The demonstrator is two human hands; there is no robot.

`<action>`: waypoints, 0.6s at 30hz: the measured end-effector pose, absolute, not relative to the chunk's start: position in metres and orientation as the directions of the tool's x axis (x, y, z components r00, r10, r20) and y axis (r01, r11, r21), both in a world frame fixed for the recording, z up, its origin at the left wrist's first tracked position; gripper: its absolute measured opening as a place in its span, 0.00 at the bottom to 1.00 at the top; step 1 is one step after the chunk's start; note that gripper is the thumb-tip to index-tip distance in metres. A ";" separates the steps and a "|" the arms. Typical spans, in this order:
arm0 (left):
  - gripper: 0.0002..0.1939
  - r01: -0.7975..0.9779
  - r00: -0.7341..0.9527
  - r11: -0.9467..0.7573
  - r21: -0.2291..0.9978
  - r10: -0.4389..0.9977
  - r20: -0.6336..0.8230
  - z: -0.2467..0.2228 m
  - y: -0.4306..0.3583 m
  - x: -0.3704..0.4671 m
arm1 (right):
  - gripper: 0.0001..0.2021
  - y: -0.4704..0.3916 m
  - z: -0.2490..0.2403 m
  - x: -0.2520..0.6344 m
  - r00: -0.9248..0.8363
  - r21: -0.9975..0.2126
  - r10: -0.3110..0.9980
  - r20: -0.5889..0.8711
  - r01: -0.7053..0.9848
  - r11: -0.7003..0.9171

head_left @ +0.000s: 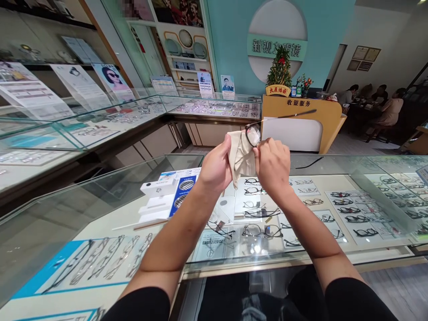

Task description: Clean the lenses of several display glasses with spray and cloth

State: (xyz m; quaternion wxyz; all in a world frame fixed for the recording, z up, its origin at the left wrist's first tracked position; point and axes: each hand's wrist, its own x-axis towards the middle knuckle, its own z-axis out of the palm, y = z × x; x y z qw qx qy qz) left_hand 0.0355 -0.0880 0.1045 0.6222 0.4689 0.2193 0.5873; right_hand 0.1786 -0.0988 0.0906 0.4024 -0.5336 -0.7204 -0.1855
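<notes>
Glasses (248, 136): raised between the two hands above the glass counter (214, 268), near the line of its far edge in this view; dark rounded rim to the upper left of the right hand's knuckles, one lens showing against the cloth; the other lens hidden
Temple (294, 115): slim, dark, nearly straight; it runs from the rim rightward and slightly upward, passing above the right hand and pointing away from the left; the long axis follows it
Right hand (274, 162): nearer to the rim; fingers curled in, thumb and forefinger pinching the frame low on its right side; the exact hold partly hidden
Left hand (216, 164): gripping the cloth (238, 154), thumb up along its left border; the glasses lie just rightward, across the fabric; whether fingers behind press the lens, I cannot tell
Cloth: beige, thin, matte, softly creased; gathered around the lens, a pointed corner hanging below
Counter: clear, reflective top; spectacles (262, 230) with thin round rims near its front edge
White boxes (158, 189): smooth, sharp-cornered, left of the hands, beside a blue leaflet (183, 191)
</notes>
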 end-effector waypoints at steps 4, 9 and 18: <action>0.17 -0.463 0.096 -0.246 0.851 0.941 0.324 0.104 -0.086 0.030 | 0.11 -0.093 0.104 0.204 -0.014 -0.484 0.685 0.728 0.697 0.529; 0.08 -0.198 -0.014 -0.549 0.812 0.830 0.558 0.109 -0.089 0.017 | 0.16 -0.098 0.123 0.229 -0.132 -0.819 0.816 0.562 0.045 0.572; 0.31 0.206 0.068 -0.801 0.562 0.585 0.808 0.118 -0.100 0.007 | 0.19 -0.112 0.136 0.235 -0.436 -0.955 0.849 0.298 -0.142 0.262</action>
